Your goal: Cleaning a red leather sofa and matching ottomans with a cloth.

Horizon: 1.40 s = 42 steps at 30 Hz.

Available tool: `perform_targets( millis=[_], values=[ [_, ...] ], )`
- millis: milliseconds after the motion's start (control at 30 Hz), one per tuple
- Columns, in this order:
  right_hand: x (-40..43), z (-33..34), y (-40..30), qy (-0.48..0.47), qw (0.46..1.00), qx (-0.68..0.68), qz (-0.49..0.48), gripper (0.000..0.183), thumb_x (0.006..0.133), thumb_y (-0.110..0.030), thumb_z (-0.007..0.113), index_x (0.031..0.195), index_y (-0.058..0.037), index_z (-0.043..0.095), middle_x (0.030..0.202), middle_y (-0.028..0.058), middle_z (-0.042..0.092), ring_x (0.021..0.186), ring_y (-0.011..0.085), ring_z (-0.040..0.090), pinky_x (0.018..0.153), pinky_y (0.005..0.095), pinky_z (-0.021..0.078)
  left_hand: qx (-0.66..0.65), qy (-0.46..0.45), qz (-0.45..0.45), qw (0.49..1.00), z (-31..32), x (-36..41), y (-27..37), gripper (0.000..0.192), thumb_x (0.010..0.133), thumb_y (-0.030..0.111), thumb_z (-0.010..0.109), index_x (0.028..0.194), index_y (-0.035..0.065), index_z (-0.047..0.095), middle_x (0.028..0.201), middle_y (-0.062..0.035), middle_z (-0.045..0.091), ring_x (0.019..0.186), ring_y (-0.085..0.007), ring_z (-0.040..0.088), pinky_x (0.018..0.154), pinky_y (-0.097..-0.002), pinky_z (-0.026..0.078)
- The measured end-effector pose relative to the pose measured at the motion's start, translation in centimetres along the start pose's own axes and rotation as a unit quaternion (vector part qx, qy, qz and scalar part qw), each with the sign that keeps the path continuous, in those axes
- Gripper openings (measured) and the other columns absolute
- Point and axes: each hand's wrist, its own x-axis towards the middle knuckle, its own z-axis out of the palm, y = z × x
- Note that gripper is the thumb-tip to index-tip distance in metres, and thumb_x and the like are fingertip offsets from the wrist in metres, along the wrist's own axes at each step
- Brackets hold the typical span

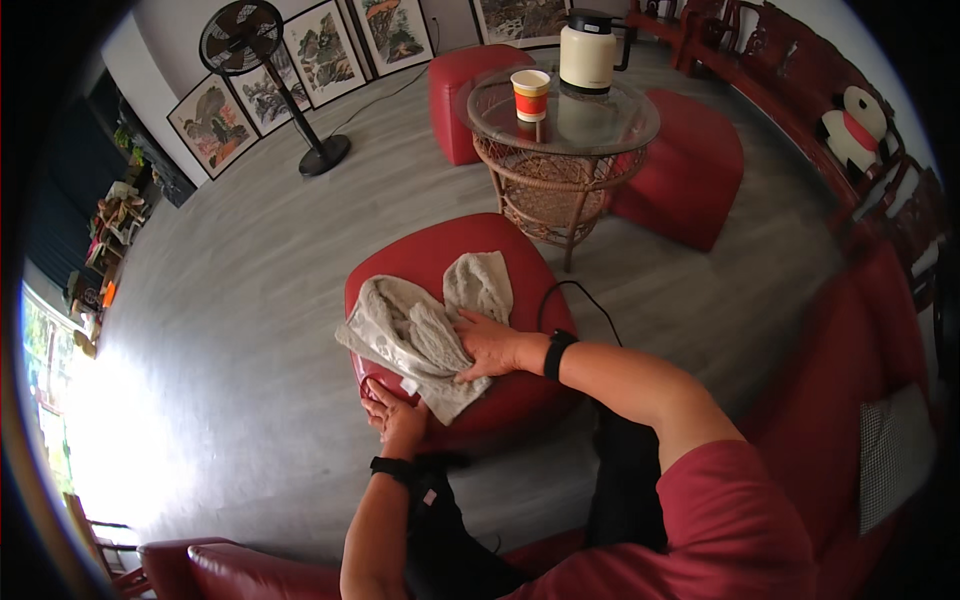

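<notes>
A light grey towel (420, 322) with a faint pattern lies crumpled across the red padded stool (420, 244) in front of me. My right hand (491, 346) rests on the towel's right part, thumb and fingers spread over the folds. At the stool's near left edge, my left hand (396, 416) touches the red cover beside the towel, its fingers somewhat apart. A small white tag (409, 385) shows on the towel between the two hands. Black bands circle both wrists.
Beyond the stool stands a glass-topped rattan table (499, 139) with a paper cup (531, 101) and a cream thermal jug (587, 56). Red stools (686, 165) flank it. A black cable (592, 300) curves beside my stool. A pedestal fan (324, 154) stands far left; a red sofa (817, 360) is at right.
</notes>
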Motion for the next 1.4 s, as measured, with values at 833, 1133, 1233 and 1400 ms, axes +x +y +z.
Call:
perform_targets(
  millis=[833,1133,1233,1400],
  values=[
    [-9.1,3.1,0.4,0.431,0.87,-0.096,0.218,0.049,0.066,-0.014,0.074,0.111,-0.0041,0.056,0.102,0.0187,0.06,0.095,0.0392,0.055,0.08,0.045,0.0445,-0.041,-0.015,0.01,0.999,-2.5,-3.1,2.6,0.122,0.06,0.073,0.062,0.144,0.0169,-0.007,0.148,-0.0248,-0.005,0.134,-0.0476,0.008,0.1,-0.0611,0.024],
    [-10.1,5.7,-4.4,0.332,0.909,-0.025,0.252,0.058,0.06,-0.017,0.076,0.113,-0.0025,0.056,0.114,0.019,0.055,0.107,0.0384,0.048,0.095,0.046,0.0354,-0.112,-0.06,0.036,0.991,-4.5,-3.1,1.0,0.119,0.06,0.068,0.067,0.145,0.0188,-0.001,0.148,-0.0227,-0.002,0.134,-0.0473,0.009,0.103,-0.0574,0.024],
    [-9.7,5.1,-4.7,0.302,0.933,0.007,0.196,0.054,0.06,-0.017,0.077,0.109,-0.0022,0.058,0.105,0.0189,0.06,0.097,0.0378,0.055,0.088,0.0435,0.0417,-0.119,-0.072,0.067,0.988,-3.2,-0.5,-0.5,0.113,0.061,0.066,0.067,0.145,0.0176,0.008,0.148,-0.0235,0.005,0.132,-0.0472,0.016,0.102,-0.0561,0.026],
    [-8.0,4.2,-8.1,0.276,0.89,0.254,0.26,0.041,0.069,-0.017,0.073,0.105,-0.0016,0.061,0.093,0.0142,0.065,0.084,0.0303,0.063,0.08,0.0358,0.0472,-0.227,-0.177,0.21,0.934,-6.1,-3.3,0.1,0.085,0.079,0.048,0.062,0.14,0.0041,0.025,0.143,-0.0226,0.026,0.129,-0.0355,0.033,0.102,-0.0392,0.033]
  ],
)
